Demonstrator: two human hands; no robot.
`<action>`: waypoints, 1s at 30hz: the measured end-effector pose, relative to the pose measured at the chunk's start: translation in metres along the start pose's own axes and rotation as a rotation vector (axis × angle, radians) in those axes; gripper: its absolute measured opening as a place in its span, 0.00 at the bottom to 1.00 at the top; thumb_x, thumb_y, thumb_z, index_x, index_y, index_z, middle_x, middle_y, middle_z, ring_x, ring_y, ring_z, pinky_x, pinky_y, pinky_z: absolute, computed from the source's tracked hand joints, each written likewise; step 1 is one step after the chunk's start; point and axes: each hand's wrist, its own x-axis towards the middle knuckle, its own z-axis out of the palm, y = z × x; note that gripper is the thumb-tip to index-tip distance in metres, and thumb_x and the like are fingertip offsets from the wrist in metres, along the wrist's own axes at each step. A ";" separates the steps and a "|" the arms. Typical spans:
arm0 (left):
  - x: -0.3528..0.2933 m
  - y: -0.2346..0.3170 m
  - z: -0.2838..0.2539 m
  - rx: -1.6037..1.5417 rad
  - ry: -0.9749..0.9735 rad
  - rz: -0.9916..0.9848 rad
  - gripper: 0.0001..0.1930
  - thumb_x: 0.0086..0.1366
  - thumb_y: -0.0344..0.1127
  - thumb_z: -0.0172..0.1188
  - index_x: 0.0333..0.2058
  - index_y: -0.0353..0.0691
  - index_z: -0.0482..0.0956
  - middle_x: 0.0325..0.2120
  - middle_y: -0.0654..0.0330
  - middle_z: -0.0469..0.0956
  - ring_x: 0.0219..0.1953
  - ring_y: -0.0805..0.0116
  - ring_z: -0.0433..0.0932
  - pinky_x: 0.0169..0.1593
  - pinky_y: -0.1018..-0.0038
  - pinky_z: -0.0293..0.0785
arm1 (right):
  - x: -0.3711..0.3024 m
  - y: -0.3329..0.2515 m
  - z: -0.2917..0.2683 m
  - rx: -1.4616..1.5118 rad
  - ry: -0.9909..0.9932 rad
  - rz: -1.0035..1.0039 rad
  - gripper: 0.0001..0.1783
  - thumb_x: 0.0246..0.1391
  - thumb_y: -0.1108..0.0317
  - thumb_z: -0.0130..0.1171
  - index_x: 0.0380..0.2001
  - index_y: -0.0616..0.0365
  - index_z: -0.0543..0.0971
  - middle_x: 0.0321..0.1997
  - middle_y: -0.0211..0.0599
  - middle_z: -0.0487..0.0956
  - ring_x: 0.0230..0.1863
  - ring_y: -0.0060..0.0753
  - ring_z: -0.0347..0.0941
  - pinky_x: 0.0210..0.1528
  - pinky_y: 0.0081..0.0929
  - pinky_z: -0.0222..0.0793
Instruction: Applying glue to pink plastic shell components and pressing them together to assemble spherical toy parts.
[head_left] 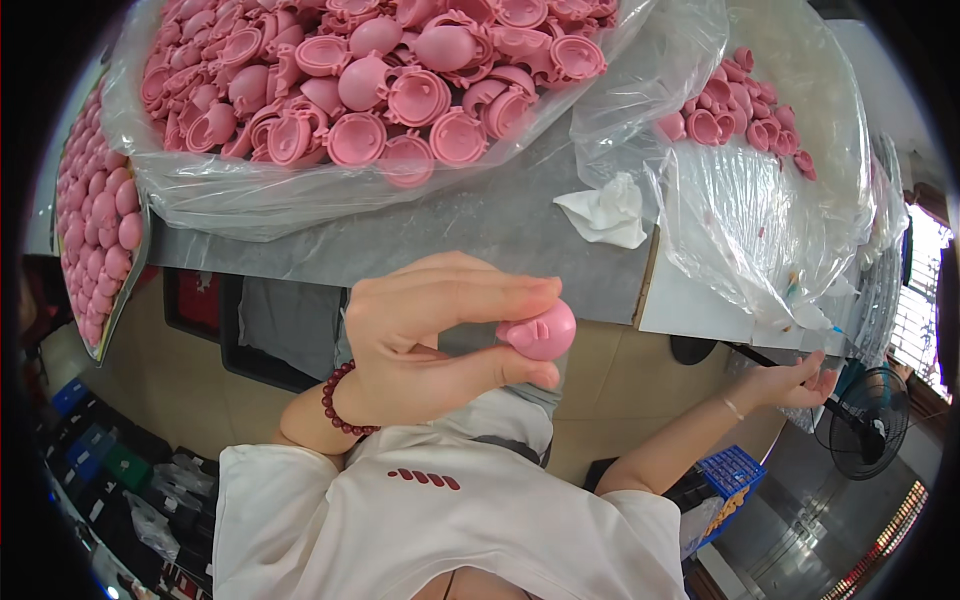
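My left hand (440, 335), with a beaded bracelet at its wrist, is raised in front of my body over the near table edge. Its thumb and fingertips pinch a small round pink plastic ball (546, 334) with a little raised tab on its side. Far off to the right, my right hand (797, 384) is held out near the table's right end, palm turned up and fingers loosely curled but apart. I see nothing in it. A thin blue-tipped item (836, 328) lies on the plastic just beyond that hand.
A large clear bag (240, 205) of pink hinged round shells fills the far table. At right, another clear bag (740, 215) holds pink cups. Crumpled white tissue (607, 210) lies between them. A tray of pink balls (100, 225) is at left; a black fan (870, 425) stands right.
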 end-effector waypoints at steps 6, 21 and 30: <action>-0.003 -0.005 -0.009 -0.889 -0.049 -0.449 0.27 0.47 0.48 0.61 0.41 0.35 0.68 0.35 0.57 0.72 0.33 0.69 0.73 0.39 0.75 0.69 | 0.033 0.084 0.002 -0.056 -0.295 0.274 0.20 0.43 0.62 0.57 0.36 0.65 0.67 0.30 0.33 0.69 0.27 0.19 0.62 0.27 0.16 0.57; -0.001 0.006 -0.015 -0.900 -0.023 -0.538 0.25 0.42 0.46 0.65 0.35 0.35 0.68 0.30 0.50 0.72 0.32 0.65 0.72 0.38 0.71 0.71 | -0.050 -0.087 0.012 0.796 -0.545 0.418 0.20 0.50 0.56 0.44 0.35 0.65 0.65 0.38 0.52 0.72 0.33 0.36 0.67 0.34 0.25 0.59; -0.006 0.003 -0.018 -0.404 0.041 -0.200 0.23 0.40 0.34 0.67 0.35 0.35 0.68 0.33 0.49 0.72 0.34 0.65 0.72 0.39 0.73 0.69 | -0.119 -0.152 0.044 0.302 -1.373 -0.400 0.18 0.46 0.64 0.51 0.37 0.64 0.62 0.32 0.43 0.74 0.34 0.28 0.67 0.37 0.23 0.60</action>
